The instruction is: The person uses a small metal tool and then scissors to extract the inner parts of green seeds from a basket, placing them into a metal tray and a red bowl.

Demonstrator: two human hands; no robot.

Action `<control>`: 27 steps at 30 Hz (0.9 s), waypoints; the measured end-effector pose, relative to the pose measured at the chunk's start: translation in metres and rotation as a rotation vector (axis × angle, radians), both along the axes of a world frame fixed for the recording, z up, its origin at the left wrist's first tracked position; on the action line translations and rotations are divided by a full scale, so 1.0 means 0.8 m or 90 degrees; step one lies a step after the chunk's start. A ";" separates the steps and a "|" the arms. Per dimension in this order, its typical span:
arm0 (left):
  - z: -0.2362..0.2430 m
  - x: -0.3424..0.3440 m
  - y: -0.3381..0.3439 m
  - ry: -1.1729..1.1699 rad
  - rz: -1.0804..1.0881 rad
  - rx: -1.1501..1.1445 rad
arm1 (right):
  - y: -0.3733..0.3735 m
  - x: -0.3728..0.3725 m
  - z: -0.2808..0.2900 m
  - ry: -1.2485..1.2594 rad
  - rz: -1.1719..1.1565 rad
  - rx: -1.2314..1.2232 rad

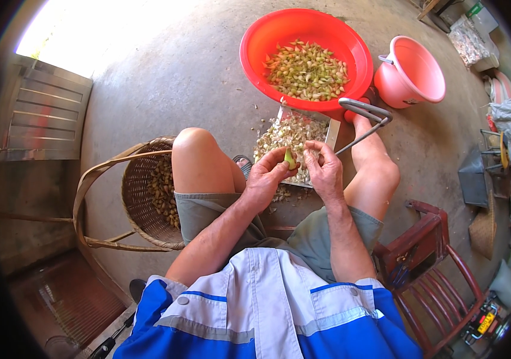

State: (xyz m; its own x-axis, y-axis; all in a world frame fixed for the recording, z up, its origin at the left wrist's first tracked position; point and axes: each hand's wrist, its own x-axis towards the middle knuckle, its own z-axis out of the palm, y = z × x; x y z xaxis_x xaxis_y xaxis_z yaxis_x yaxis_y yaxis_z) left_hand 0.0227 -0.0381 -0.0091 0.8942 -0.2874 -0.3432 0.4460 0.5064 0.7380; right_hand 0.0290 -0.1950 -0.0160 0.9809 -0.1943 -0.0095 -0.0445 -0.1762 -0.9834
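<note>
Here | both hands' fingers pinch green pod | tray, red basin, perhaps cutter ahead

What I cannot make out from here

My left hand and right hand wrap most of the small green pod; only its upper end shows. My fingers cover part of the metal tray and the husk pile on it. My left thigh hides the near side of the wicker basket. The pieces in the red basin are too small to tell apart. The red wooden chair is cut off lower right, and the clutter beyond it blurs toward the rim.
</note>
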 end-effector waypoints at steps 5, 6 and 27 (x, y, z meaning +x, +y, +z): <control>-0.003 0.000 0.000 -0.069 -0.029 0.102 | 0.001 -0.003 0.015 0.097 0.107 0.211; -0.006 -0.001 -0.001 -0.068 -0.029 0.102 | 0.001 -0.003 0.015 0.132 0.123 0.239; -0.009 -0.005 -0.004 -0.157 -0.048 0.177 | 0.003 -0.003 0.010 0.196 0.092 0.385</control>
